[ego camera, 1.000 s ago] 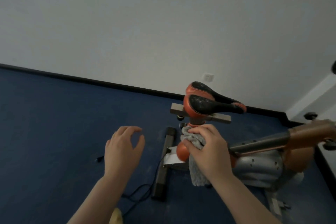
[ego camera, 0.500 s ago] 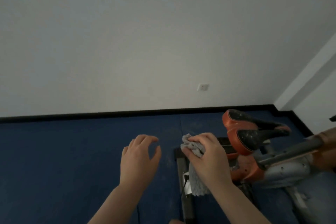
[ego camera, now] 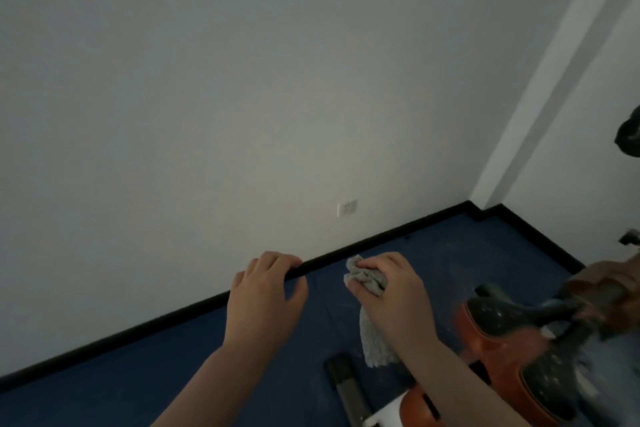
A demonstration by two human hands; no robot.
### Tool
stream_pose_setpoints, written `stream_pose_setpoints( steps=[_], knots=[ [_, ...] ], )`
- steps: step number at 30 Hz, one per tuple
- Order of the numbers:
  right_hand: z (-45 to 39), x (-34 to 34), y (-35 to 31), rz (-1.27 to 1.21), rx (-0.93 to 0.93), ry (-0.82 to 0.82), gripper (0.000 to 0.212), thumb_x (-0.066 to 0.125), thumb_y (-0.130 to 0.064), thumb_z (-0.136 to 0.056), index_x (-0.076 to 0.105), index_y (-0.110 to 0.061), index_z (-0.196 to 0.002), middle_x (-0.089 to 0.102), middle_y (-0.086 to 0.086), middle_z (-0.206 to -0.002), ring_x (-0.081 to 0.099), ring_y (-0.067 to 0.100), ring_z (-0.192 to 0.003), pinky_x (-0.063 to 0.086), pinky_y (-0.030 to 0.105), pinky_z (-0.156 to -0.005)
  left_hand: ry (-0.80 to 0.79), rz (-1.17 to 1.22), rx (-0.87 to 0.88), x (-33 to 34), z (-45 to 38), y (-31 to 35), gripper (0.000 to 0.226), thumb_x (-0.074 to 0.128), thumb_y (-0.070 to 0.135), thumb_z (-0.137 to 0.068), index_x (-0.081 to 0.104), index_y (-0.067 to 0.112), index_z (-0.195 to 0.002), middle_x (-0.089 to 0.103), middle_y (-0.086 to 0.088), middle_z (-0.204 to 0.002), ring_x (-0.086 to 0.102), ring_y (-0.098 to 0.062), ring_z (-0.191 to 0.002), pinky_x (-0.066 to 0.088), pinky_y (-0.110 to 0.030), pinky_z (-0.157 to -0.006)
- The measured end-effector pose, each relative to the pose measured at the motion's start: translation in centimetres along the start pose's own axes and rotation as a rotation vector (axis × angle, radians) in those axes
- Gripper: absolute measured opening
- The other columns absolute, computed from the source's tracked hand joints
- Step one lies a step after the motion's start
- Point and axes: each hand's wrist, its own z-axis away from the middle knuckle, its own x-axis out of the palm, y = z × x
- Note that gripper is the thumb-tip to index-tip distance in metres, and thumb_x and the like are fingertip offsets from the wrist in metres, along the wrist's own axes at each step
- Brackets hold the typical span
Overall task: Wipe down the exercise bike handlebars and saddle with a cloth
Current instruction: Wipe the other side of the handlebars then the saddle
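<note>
Illumination is dim and even; no light source is in view. The wall point(ego camera: 242, 80) renders flat grey with a faint brighter zone near its centre and darker corners. No glare or hard shadows appear. The blue floor point(ego camera: 104, 402) is underexposed. Wide-angle distortion tilts the skirting board point(ego camera: 381, 239) and the wall corner. Motion blur smears the saddle point(ego camera: 512, 350) and the frame at the right edge. Both hands stay fairly sharp.

Left hand point(ego camera: 265, 291) sits left of the right hand point(ego camera: 393, 295); cloth point(ego camera: 372, 340) hangs beneath it; saddle point(ego camera: 512, 329), blurred, probably just right.
</note>
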Motion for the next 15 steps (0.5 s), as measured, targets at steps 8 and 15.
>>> stream_pose_setpoints(
  steps=[8,15],
  knots=[
    [-9.4,1.6,0.2,0.053,0.097,0.105,0.018,0.072,-0.034,-0.081,0.066,-0.024,-0.094,0.052,-0.019,-0.093,0.055,-0.001,-0.084,0.039,0.004,-0.071,-0.126,0.104,0.122,3.0,-12.6,-1.2,0.021,0.059,0.032,-0.087,0.061,0.031,-0.108,0.057,0.015,-0.109,0.055,-0.010,-0.099,0.034,-0.026,-0.081],
    [-17.4,1.1,3.9,0.118,0.296,0.372,0.016,0.070,-0.032,-0.083,0.068,-0.028,-0.099,0.056,-0.021,-0.098,0.056,-0.004,-0.092,0.042,0.006,-0.078,-0.213,0.203,0.427,7.8,-27.3,2.2,0.018,0.061,0.028,-0.087,0.065,0.027,-0.105,0.060,0.012,-0.105,0.058,-0.012,-0.094,0.040,-0.029,-0.080]
  ],
)
